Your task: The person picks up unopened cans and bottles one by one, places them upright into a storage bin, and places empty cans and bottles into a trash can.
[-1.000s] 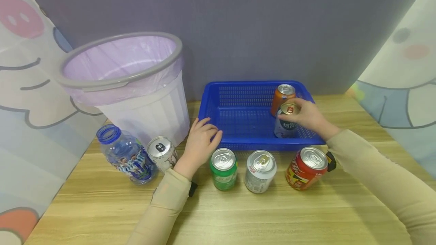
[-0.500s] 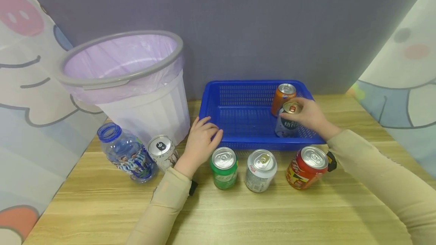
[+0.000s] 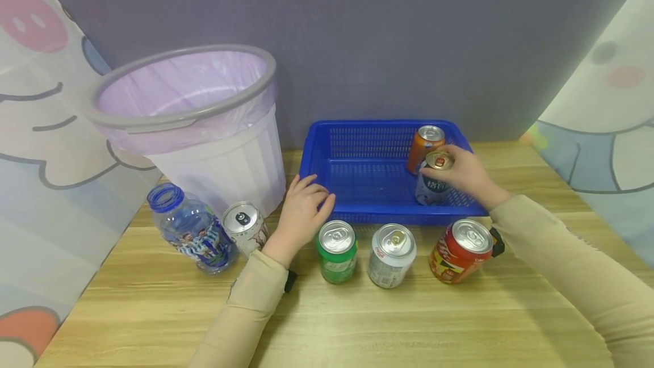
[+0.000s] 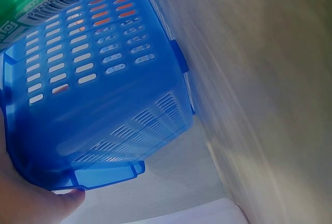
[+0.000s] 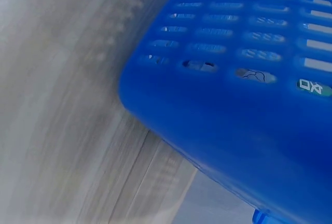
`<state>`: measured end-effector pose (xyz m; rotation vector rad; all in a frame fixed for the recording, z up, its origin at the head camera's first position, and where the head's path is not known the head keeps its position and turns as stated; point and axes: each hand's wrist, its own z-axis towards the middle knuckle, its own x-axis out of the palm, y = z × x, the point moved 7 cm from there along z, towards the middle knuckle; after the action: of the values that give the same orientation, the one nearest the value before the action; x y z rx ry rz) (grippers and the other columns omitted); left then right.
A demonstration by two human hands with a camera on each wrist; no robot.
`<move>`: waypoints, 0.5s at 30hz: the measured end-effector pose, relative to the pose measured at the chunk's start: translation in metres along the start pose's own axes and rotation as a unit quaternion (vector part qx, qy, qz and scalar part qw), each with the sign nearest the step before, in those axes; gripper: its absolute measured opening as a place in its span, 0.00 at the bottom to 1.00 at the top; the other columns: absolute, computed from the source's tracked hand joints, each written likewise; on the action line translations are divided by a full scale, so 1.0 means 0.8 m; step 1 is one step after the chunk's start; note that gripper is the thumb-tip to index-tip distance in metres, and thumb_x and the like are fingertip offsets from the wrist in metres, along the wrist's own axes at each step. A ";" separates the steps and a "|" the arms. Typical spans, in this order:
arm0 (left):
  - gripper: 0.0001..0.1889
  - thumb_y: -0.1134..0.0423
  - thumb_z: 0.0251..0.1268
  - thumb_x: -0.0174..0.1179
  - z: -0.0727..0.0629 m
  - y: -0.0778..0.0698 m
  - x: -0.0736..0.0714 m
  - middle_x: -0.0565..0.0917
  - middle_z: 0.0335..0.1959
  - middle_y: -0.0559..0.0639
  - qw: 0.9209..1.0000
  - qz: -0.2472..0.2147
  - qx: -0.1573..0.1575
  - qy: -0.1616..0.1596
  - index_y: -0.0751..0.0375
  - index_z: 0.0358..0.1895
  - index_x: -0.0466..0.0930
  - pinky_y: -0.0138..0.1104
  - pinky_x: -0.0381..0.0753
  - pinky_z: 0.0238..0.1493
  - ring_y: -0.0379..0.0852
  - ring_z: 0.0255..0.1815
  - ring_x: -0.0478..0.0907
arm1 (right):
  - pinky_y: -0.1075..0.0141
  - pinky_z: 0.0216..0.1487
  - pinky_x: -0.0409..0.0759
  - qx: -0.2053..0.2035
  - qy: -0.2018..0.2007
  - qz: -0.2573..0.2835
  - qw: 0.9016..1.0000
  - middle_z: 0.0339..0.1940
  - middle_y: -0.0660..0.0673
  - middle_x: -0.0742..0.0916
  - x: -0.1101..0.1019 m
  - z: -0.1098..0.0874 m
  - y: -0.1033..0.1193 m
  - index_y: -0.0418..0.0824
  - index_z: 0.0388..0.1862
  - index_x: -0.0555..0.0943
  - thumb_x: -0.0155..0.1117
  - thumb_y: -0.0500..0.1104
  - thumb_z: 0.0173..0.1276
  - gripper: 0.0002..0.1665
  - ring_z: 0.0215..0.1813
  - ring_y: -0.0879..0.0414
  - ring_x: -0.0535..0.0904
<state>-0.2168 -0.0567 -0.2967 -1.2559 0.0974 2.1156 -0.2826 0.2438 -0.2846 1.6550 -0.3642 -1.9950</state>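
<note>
Gripping the dark can (image 3: 433,189) by its top, your right hand (image 3: 466,175) has an orange can (image 3: 420,152) just beyond; your left hand (image 3: 301,210), fingers relaxed, touches the blue basket (image 3: 380,209).

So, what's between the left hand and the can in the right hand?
Just the blue basket: bare floor and front rim from left hand to gold-topped can, in the head view.

The dark can (image 3: 433,187) reads "格瓦", the white can (image 3: 390,266) "Coca-Cola".
</note>
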 end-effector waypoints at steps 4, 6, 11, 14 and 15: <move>0.18 0.57 0.69 0.50 0.000 -0.001 0.001 0.87 0.38 0.53 1.000 0.001 0.002 0.001 0.62 0.31 0.86 0.57 0.58 0.69 0.58 0.61 0.74 | 0.52 0.41 0.75 0.000 0.003 -0.001 1.000 0.43 0.29 0.82 0.002 -0.001 -0.001 0.26 0.55 0.71 0.68 0.53 0.58 0.38 0.43 0.39 0.78; 0.18 0.57 0.69 0.49 0.000 0.000 0.001 0.87 0.38 0.52 1.000 0.002 0.004 0.001 0.62 0.31 0.86 0.57 0.58 0.69 0.58 0.61 0.74 | 0.49 0.42 0.75 0.001 0.004 -0.001 1.000 0.44 0.29 0.82 0.003 -0.001 -0.001 0.26 0.56 0.71 0.68 0.53 0.58 0.38 0.44 0.38 0.78; 0.18 0.57 0.69 0.49 0.000 0.000 0.001 0.87 0.38 0.52 1.000 0.004 0.002 0.001 0.62 0.31 0.87 0.57 0.58 0.69 0.57 0.61 0.73 | 0.46 0.45 0.75 0.001 0.012 0.001 1.000 0.45 0.28 0.81 0.003 0.000 0.000 0.26 0.57 0.70 0.67 0.54 0.59 0.39 0.46 0.37 0.78; 0.18 0.57 0.69 0.49 0.000 0.000 0.000 0.87 0.39 0.52 1.000 0.003 0.000 0.001 0.62 0.32 0.87 0.56 0.57 0.70 0.57 0.62 0.73 | 0.45 0.46 0.75 0.000 0.015 0.004 1.000 0.45 0.28 0.81 0.002 0.000 0.001 0.26 0.57 0.69 0.67 0.54 0.59 0.39 0.46 0.37 0.78; 0.18 0.57 0.69 0.49 0.000 0.000 0.000 0.87 0.39 0.52 1.000 0.002 0.000 0.002 0.62 0.32 0.86 0.56 0.57 0.70 0.57 0.62 0.73 | 0.45 0.46 0.75 0.000 0.016 0.004 1.000 0.45 0.28 0.81 0.003 0.000 0.002 0.26 0.57 0.69 0.67 0.54 0.59 0.39 0.46 0.37 0.78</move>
<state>-0.2171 -0.0568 -0.2968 -1.2608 0.1017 2.1170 -0.2826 0.2416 -0.2857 1.6807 -0.3590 -1.9595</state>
